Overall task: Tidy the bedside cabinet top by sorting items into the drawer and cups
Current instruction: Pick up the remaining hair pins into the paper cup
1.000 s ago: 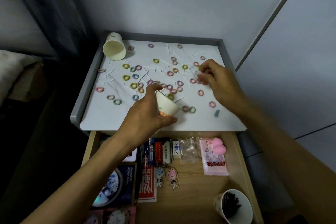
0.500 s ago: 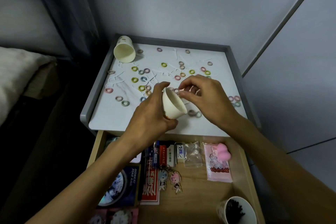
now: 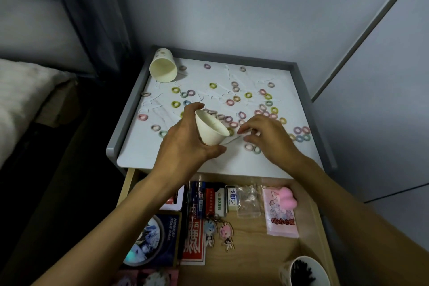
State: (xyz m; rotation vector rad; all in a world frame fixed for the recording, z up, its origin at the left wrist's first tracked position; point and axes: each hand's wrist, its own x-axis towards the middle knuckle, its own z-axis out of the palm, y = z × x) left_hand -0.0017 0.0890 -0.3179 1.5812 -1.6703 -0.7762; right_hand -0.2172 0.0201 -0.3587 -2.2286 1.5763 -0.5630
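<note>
Head view, from left to right: a bed [image 3: 21, 90] fills the left edge, beside a dark curtain. At the upper left corner of the white cabinet top [image 3: 139, 151], a spare cup [image 3: 163, 69] lies on its side with its mouth toward the camera. Small coloured rings [image 3: 248, 95] are strewn over most of the top, thickest in the middle and along the right side.

Near the centre of the frame the left hand [image 3: 183, 146] grips the held cup [image 3: 210, 129], fingers and thumb curled round its wall. This cup is tilted, its mouth turned up and toward the right. Just right of it the right hand [image 3: 269, 139] hangs palm down over the top with curled fingers, the fingertips close to the held cup's rim. Blur hides whether they pinch a ring.

Below the top, the drawer [image 3: 255, 251] stands open. It holds flat boxes at the left, then two keychains [image 3: 218, 231], a clear bag [image 3: 248, 201] and a pink packet [image 3: 279, 216]. At the lower right corner a third cup [image 3: 283, 273] stands upright in the drawer with dark sticks inside.
</note>
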